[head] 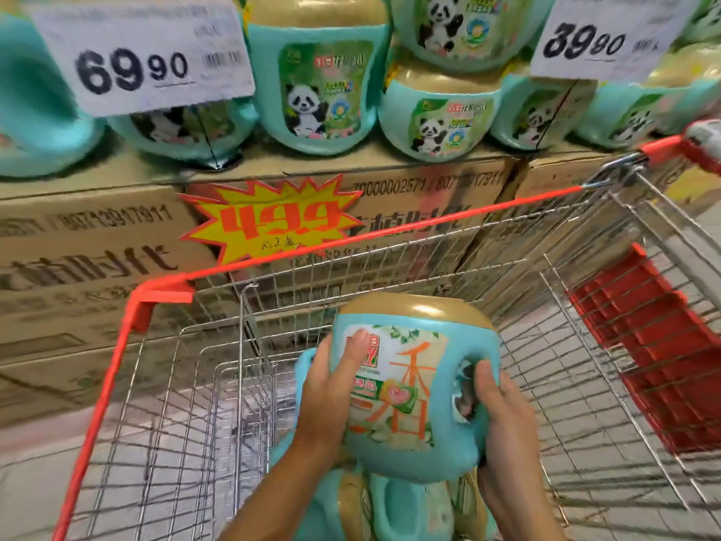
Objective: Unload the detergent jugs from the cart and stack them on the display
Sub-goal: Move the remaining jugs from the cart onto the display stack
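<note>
Low in the middle of the frame, two bare hands hold a teal plastic detergent jug with a gold cap (415, 388) over the silver wire shopping cart with a red rim (273, 249). The left hand (331, 388) is pressed flat on the jug's left side, with the thumb lying on the front label. The right hand (503, 411) is wrapped around the handle on the jug's right side, with fingers poking through the handle hole. The jug is tipped a little to the left. Right under it, at the bottom of the frame, more teal jugs (374, 505) lie in the cart. Across the top of the frame, a row of teal jugs with panda labels (316, 80) sits on brown cardboard boxes (89, 267). Some of those jugs are stacked on others. A white price sign (144, 56) hangs in the upper left, and another white price sign (608, 33) is in the upper right. A yellow and red star-shaped sticker (269, 220) is stuck on the boxes, just behind the cart's far rim. A red plastic seat flap (647, 345) is at the cart's right side.
</note>
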`<state>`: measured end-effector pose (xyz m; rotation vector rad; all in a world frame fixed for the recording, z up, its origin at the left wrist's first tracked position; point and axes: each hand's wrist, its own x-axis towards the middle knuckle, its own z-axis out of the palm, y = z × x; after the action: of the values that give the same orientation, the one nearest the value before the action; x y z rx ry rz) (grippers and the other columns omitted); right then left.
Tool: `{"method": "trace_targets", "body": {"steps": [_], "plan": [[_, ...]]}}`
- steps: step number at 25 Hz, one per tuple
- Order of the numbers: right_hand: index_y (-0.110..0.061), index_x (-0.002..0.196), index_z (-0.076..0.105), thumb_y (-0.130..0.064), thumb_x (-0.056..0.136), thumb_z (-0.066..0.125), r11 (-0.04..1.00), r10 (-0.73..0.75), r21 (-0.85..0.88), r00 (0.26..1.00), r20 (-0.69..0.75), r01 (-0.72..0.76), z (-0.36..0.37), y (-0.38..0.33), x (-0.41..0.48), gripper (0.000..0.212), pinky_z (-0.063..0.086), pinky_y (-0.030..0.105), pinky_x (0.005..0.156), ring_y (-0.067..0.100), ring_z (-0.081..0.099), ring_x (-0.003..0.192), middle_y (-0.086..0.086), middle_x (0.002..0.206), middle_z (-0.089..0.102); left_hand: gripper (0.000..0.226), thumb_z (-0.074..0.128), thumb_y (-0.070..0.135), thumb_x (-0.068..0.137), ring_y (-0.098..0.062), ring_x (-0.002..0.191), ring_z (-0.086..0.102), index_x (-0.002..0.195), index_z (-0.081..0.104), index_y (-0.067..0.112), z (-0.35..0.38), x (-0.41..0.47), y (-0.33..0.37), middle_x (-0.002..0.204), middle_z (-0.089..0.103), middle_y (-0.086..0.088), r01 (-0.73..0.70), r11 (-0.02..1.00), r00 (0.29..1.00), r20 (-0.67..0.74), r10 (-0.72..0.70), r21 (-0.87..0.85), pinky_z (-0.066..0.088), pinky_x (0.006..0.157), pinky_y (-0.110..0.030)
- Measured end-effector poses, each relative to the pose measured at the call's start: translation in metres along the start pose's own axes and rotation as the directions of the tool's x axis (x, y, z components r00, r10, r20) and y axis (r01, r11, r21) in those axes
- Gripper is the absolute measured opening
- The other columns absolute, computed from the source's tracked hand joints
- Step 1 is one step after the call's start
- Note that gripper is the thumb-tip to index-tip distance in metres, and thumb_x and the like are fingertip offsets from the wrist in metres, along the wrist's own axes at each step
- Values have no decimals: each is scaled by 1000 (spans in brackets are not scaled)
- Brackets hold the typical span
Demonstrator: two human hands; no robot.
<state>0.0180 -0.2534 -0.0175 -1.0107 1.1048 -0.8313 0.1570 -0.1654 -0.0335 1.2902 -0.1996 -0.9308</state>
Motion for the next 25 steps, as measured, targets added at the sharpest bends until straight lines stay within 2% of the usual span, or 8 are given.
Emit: {"method": "trace_targets", "body": {"steps": [4,7,11,15,17,19,23,25], "plan": [[-12,76,55,-43,82,56,997,-4,-69,979,204,18,24,-4,-19,32,34,29,54,17,42,61,8,65,47,51,73,55,73,-24,92,73,113,66,23,-30,-46,17,102,76,-5,-104,994,981,-167,99,-21,59,78,-40],[-13,66,50,-51,74,57,990,-6,-126,916,402,62,53,-5,-40,39,33,25,49,16,39,53,9,61,44,48,67,62,70,-19,91,74,109,66,34,-62,-90,24,102,76,1,-190,981,931,-325,164,-49,59,73,-36],[-13,61,47,-48,74,63,996,65,-90,788,612,-12,98,11,-95,40,27,31,53,17,35,53,7,58,40,39,70,53,76,-24,90,74,110,68,32,-116,-162,32,102,76,-4,-294,947,847,-496,194,-132,58,63,-30],[-17,60,54,-45,78,63,993,107,-110,614,782,-34,152,36,-169,34,30,31,56,18,41,52,5,57,46,53,74,57,69,-24,87,74,108,68,22,-185,-231,41,99,76,-6,-370,925,719,-657,226,-88,57,60,-26],[-13,68,60,-42,79,64,991,130,-121,536,834,-51,183,48,-208,31,32,34,60,21,42,56,10,62,49,64,68,59,66,-24,89,74,115,65,18,-223,-262,46,101,76,-7,-385,920,679,-696,232,-68,58,63,-28],[-15,61,58,-40,80,63,992,117,-123,496,860,-22,214,64,-252,32,28,32,57,19,39,53,8,57,48,65,65,58,69,-24,91,74,119,63,17,-267,-291,49,103,75,-6,-405,912,650,-720,241,-60,59,66,-29],[-12,61,49,-47,78,68,990,138,-139,502,854,-37,262,105,-324,44,24,33,54,19,33,55,11,61,39,62,60,54,77,-27,93,73,123,61,12,-350,-338,55,105,75,-10,-406,914,654,-706,273,-23,59,67,-30],[-14,60,51,-48,76,68,985,161,-166,501,851,-36,287,120,-355,41,24,33,55,19,33,56,10,63,39,60,60,52,78,-27,92,73,123,60,13,-388,-357,63,105,75,-9,-398,917,652,-713,258,-32,60,68,-32]]}}
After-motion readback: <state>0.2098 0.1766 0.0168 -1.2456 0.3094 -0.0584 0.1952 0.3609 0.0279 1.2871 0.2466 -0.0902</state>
